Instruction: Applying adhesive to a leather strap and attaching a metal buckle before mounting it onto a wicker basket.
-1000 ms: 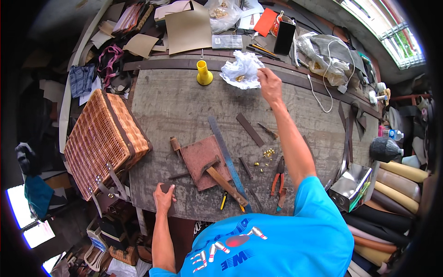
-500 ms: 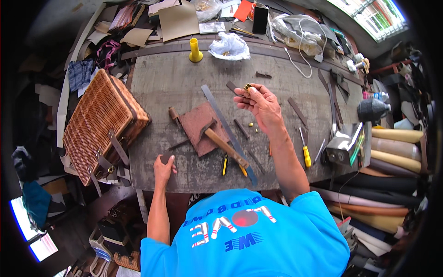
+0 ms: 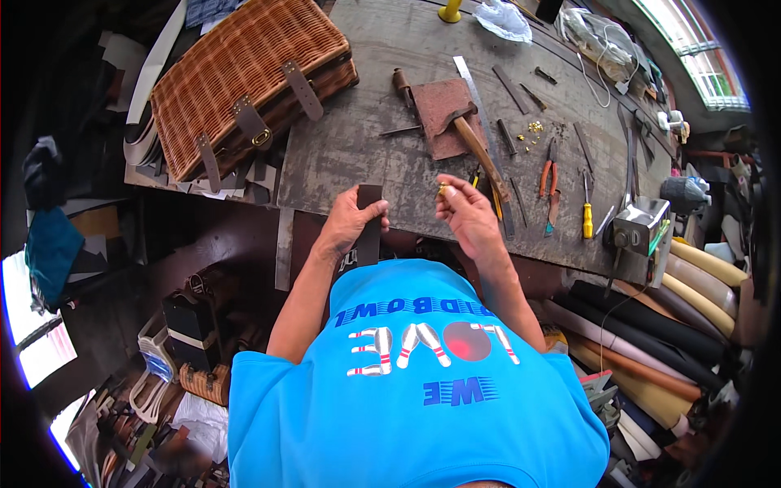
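My left hand (image 3: 350, 220) grips a dark brown leather strip (image 3: 368, 244) upright at the table's front edge. To its right, my right hand (image 3: 465, 218) pinches a small brass piece (image 3: 442, 189). Beyond them lie a hammer (image 3: 480, 153) on a reddish square slab (image 3: 435, 102), a steel ruler (image 3: 460, 69) and a metal punch (image 3: 507, 138). Loose brass studs (image 3: 534, 128), red-handled pliers (image 3: 547, 179) and a yellow-handled screwdriver (image 3: 587, 218) are farther right.
A wicker case (image 3: 224, 81) with straps fills the table's left. A crumpled white paper (image 3: 500, 23) and yellow cylinder (image 3: 450, 11) sit at the back. A metal box (image 3: 639, 220) stands at the right, beside material rolls (image 3: 700, 297). Bags and scraps crowd the lower left.
The view has shifted. My right hand has come down toward my left hand, carrying brass from the back. My left hand has raised the leather strip upright and moved rightward along the table edge.
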The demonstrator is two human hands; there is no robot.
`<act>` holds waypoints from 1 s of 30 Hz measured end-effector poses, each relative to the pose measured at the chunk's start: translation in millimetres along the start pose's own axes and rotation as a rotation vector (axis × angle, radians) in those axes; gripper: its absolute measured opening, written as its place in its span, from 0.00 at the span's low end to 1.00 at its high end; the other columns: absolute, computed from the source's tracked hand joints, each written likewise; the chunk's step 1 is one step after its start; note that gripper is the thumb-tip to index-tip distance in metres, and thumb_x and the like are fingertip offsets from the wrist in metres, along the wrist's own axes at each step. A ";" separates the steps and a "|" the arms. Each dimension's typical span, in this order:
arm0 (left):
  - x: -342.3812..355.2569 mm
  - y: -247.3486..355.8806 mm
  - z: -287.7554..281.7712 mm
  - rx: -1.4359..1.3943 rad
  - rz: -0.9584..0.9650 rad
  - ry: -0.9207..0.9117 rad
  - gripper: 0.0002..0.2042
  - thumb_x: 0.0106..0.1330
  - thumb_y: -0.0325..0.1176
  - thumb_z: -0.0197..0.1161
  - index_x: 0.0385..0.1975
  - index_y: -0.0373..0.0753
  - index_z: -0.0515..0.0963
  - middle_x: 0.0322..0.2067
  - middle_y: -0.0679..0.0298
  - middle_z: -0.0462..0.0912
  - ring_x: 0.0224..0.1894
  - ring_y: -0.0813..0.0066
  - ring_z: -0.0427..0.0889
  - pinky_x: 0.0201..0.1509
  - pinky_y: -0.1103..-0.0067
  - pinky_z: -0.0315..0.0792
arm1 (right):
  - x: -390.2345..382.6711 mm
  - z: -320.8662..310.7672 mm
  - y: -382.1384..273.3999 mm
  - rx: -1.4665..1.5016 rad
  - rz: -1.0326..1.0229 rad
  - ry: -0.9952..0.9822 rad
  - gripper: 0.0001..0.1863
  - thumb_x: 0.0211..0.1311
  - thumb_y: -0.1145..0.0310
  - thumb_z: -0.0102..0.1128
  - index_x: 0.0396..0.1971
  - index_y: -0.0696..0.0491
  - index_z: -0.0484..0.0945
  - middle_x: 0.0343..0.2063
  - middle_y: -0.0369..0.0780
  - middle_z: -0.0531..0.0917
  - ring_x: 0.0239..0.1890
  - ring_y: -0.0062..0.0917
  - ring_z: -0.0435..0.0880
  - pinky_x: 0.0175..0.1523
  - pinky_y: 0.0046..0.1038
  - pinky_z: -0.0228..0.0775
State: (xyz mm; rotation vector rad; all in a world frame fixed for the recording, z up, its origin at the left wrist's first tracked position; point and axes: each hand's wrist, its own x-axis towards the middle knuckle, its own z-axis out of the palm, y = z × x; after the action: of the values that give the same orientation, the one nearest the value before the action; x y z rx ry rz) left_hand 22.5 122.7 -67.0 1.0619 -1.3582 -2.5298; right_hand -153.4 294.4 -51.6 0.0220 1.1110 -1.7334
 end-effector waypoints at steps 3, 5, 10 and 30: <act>-20.9 -3.1 -1.0 0.067 0.059 0.002 0.09 0.66 0.31 0.68 0.38 0.36 0.75 0.30 0.64 0.82 0.30 0.79 0.83 0.36 0.80 0.80 | -16.7 23.3 19.1 -0.104 -0.002 -0.097 0.14 0.69 0.73 0.58 0.51 0.60 0.74 0.38 0.40 0.82 0.38 0.23 0.83 0.47 0.25 0.79; -31.3 -5.3 -4.7 0.137 0.117 -0.009 0.10 0.67 0.34 0.67 0.40 0.35 0.76 0.32 0.63 0.84 0.32 0.79 0.83 0.39 0.80 0.79 | -26.5 43.6 21.5 -0.221 -0.063 -0.105 0.12 0.69 0.75 0.57 0.50 0.61 0.74 0.38 0.41 0.82 0.41 0.25 0.84 0.49 0.26 0.79; -47.2 5.0 -6.6 0.193 0.220 -0.078 0.10 0.73 0.36 0.59 0.45 0.35 0.75 0.35 0.64 0.82 0.39 0.78 0.82 0.46 0.79 0.78 | -41.4 86.2 16.6 -0.502 -0.219 -0.141 0.11 0.66 0.78 0.60 0.46 0.63 0.73 0.41 0.42 0.83 0.45 0.22 0.84 0.52 0.22 0.77; -55.4 27.0 7.6 -0.075 0.291 0.000 0.13 0.74 0.34 0.57 0.48 0.32 0.79 0.32 0.62 0.85 0.29 0.81 0.84 0.29 0.82 0.83 | -24.1 114.0 31.5 -1.246 -1.151 -0.027 0.13 0.54 0.81 0.68 0.40 0.56 0.82 0.40 0.41 0.83 0.41 0.32 0.85 0.42 0.29 0.79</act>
State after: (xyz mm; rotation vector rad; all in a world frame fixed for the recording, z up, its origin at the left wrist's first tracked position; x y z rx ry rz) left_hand 53.3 132.4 -13.9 0.7858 -1.2983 -2.3471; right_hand -65.6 233.6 4.7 -1.6556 2.2277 -1.5387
